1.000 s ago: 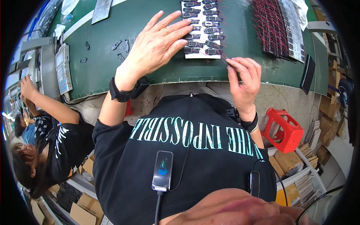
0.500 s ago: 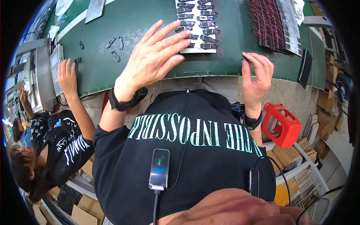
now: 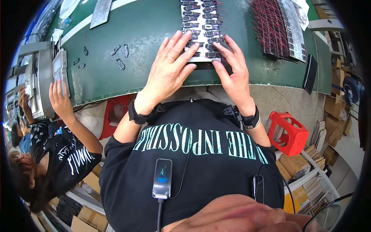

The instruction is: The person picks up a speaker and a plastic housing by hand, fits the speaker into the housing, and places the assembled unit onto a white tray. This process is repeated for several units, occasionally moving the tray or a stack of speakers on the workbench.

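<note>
A white board [image 3: 199, 20] lies on the green table, carrying two columns of small black modules [image 3: 211, 21] with thin red wires. My left hand [image 3: 165, 73] rests over the near left corner of the board. Its fingers are stretched and spread, the tips over the nearest modules of the left column. At the near right corner is my right hand [image 3: 236, 73], thumb and fingers apart. Its fingertips reach the nearest modules of the right column and partly cover them. Whether those fingertips press on a module cannot be made out.
Metal plates [image 3: 291, 31] with rows of red-wired black parts lie at the right, beside a dark flat panel [image 3: 310, 74]. Several loose modules [image 3: 121, 63] are scattered at the left. A co-worker's hand [image 3: 60, 98] is near a grey device [image 3: 60, 69]. A red stool [image 3: 288, 133] stands below the table.
My right hand has moved left from beside the board onto its near right corner. My left hand has shifted slightly right and down. The co-worker's hand has drawn back, and another loose module shows near it.
</note>
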Available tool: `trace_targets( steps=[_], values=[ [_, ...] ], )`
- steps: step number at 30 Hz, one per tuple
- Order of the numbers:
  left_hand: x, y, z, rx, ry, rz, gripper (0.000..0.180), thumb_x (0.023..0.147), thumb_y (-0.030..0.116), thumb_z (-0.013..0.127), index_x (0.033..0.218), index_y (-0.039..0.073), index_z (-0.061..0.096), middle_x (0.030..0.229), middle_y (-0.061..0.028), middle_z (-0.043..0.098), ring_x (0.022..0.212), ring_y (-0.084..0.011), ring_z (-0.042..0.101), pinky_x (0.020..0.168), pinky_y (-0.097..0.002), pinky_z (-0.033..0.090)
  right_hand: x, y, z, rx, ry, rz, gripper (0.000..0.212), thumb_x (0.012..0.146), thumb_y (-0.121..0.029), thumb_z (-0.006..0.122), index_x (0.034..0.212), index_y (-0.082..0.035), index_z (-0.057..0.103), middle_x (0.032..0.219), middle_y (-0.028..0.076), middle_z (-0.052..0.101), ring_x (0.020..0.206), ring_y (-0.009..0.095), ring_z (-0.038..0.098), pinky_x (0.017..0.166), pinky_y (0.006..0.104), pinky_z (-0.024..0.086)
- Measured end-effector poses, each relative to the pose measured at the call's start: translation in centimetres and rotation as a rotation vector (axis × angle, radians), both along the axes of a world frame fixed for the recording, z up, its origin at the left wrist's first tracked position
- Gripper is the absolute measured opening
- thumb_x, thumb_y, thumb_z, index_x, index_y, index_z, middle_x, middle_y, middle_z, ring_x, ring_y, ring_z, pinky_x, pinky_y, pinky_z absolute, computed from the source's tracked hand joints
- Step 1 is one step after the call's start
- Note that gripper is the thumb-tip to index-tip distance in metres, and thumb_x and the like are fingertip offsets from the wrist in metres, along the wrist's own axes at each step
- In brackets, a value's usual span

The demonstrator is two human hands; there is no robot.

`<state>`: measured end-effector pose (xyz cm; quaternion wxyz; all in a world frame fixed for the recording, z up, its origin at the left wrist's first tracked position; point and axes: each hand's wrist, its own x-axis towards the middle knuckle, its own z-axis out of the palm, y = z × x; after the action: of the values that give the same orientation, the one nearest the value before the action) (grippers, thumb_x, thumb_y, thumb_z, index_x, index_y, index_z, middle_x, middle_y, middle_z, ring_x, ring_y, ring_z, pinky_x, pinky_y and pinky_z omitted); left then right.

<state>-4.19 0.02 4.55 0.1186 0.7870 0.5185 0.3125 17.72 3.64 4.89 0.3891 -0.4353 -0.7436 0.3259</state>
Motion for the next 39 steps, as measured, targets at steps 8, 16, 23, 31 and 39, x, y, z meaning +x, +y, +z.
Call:
trace_targets(
  steps=[8,16,23,31,39],
  values=[
    [-0.1,1.0,0.0,0.101,-0.097,0.114,0.036,0.087,0.016,0.073,0.124,0.014,0.070,0.147,-0.0100,0.052,0.145,-0.0336,0.036,0.115,-0.0481,0.034,0.0,0.9,-0.2,-0.006,-0.023,0.028,0.041,0.089,-0.003,0.068,0.130,-0.008,0.065,0.146,0.016,0.048,0.129,0.027,0.055,0.102,0.0362,0.049],
    [1.2,1.8,0.9,0.117,-0.157,0.244,0.024,0.081,0.017,0.079,0.104,0.012,0.076,0.141,-0.0113,0.056,0.143,-0.0383,0.036,0.111,-0.0472,0.038,0.3,1.0,0.2,0.064,-0.071,0.013,0.042,0.088,-0.002,0.068,0.130,-0.007,0.064,0.146,0.017,0.048,0.129,0.028,0.054,0.101,0.0358,0.051],
    [0.8,1.8,1.3,0.093,-0.110,0.204,0.026,0.083,0.019,0.078,0.108,0.011,0.073,0.140,-0.0129,0.057,0.141,-0.0374,0.040,0.112,-0.0482,0.037,0.6,0.8,-0.4,-0.002,-0.005,0.030,0.044,0.089,-0.004,0.068,0.132,-0.004,0.061,0.147,0.017,0.046,0.131,0.030,0.052,0.103,0.0373,0.048],
    [-2.7,10.7,4.1,0.064,0.025,0.034,0.040,0.099,0.027,0.059,0.133,0.007,0.058,0.142,-0.0165,0.055,0.135,-0.0320,0.049,0.113,-0.0467,0.036,0.4,0.7,-1.4,0.028,0.151,-0.068,0.050,0.088,-0.008,0.071,0.136,-0.007,0.057,0.149,0.018,0.043,0.129,0.035,0.054,0.103,0.0417,0.048],
    [-5.3,19.5,1.3,-0.432,0.063,-0.007,0.038,0.099,0.027,0.057,0.131,0.008,0.060,0.142,-0.0159,0.055,0.134,-0.0319,0.049,0.113,-0.0447,0.037,0.8,1.1,-1.8,0.066,0.057,-0.051,0.045,0.089,-0.006,0.070,0.133,-0.002,0.059,0.146,0.017,0.048,0.129,0.028,0.053,0.102,0.0365,0.048]
  ],
)
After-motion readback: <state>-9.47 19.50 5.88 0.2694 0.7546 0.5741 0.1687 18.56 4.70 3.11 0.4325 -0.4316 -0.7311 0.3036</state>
